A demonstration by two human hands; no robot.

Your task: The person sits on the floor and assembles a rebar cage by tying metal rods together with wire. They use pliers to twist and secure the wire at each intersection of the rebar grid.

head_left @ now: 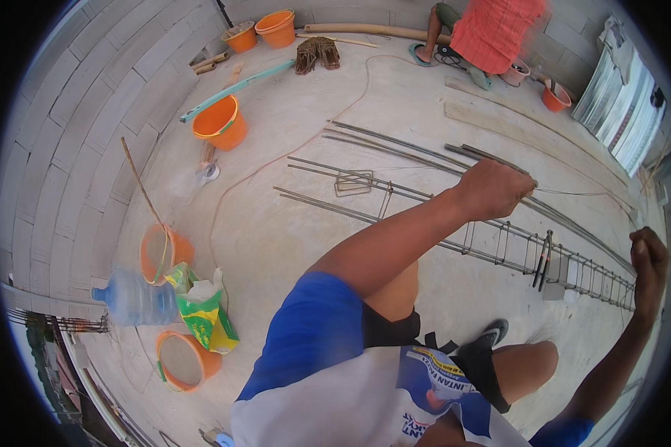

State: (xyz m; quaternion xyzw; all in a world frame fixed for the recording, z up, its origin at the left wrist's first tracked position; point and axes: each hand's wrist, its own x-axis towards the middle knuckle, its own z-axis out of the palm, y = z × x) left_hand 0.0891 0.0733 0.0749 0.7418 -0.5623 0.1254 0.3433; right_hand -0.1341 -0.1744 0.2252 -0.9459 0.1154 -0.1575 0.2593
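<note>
Left hand point(497, 188): fingers curled into a fist above the steel, next to some short dark bars; can't tell if anything is gripped. Right hand point(650, 264): also curled, out at the far right near the view's dark rim, contents unclear (blur and angle hide the palm).

Rebar cage point(501, 261) runs below both hands, left to right, with a pale block point(572, 274) by its right half. Pincers point(544, 259) stand across the bars there, and could slip off if the cage is knocked. Loose rods point(395, 146) lie along the far side; an arm sweeping low could catch them, and their bare left ends could scrape or jab. The cage may rock if weight comes down on its left end, well apart from the block. A sandalled foot point(492, 331) is close on the near side, so a dropped bar might hit it.

Loose ties point(355, 183) sit by the left end, easy to snag. Open floor further left, crossed by a thin cord point(240, 181) (trip risk), then buckets and the block wall point(89, 112). Far side: flat boards point(525, 134), then a co-worker point(496, 33), which limits swinging long bars that way.
</note>
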